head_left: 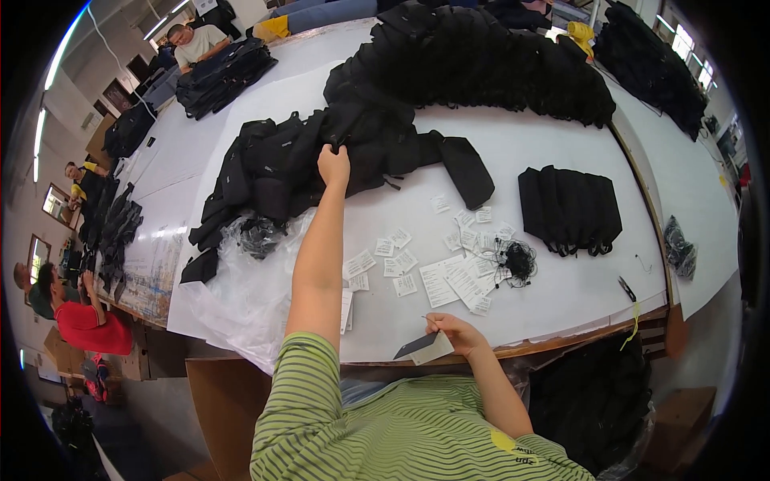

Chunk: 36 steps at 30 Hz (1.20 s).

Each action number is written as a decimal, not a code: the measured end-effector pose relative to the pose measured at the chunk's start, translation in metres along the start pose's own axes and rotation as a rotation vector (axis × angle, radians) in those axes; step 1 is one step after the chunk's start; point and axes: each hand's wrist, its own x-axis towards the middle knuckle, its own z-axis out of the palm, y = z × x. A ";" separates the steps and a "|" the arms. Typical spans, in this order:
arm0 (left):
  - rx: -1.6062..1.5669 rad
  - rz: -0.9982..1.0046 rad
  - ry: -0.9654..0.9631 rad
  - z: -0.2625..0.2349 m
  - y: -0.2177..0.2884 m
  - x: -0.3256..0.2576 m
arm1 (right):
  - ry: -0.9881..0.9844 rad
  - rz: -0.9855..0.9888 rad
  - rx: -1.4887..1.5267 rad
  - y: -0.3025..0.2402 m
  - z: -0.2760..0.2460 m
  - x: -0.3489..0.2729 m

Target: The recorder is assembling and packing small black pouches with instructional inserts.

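One white table [577,301]; left grip [334,166] closed on one black bag [346,128], right grip [455,332] pinching two tags [434,350].

We have open white tabletop [573,301] between the tangle of black cords [517,264] and the thread snips [626,289], and another strip between the neat black stack [569,212] and the long black row [473,64] behind. Scattered paper labels [403,261] lie ahead of our right hand [457,333]; heaped black bags [273,172] block our left [334,165].
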 end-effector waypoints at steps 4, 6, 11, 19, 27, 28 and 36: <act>-0.087 0.224 -0.059 -0.012 0.035 -0.054 | -0.103 0.025 0.031 0.004 -0.008 0.000; -0.135 0.238 -0.120 -0.035 0.050 -0.095 | -0.067 0.014 -0.015 0.002 -0.005 -0.001; -0.151 0.298 -0.208 -0.091 0.058 -0.213 | -0.111 0.024 -0.065 -0.001 -0.009 0.000; -0.213 0.262 -0.452 -0.133 0.041 -0.327 | -0.027 -0.108 -0.204 -0.001 0.006 -0.016; -0.158 0.529 -0.458 -0.131 0.037 -0.338 | 0.269 -0.040 -0.414 -0.030 0.061 -0.067; -0.164 0.524 -0.460 -0.131 0.037 -0.340 | 0.321 -0.098 -0.482 -0.033 0.065 -0.072; -0.349 0.454 -0.667 -0.138 0.044 -0.360 | 0.796 -0.426 -1.185 -0.029 0.092 -0.081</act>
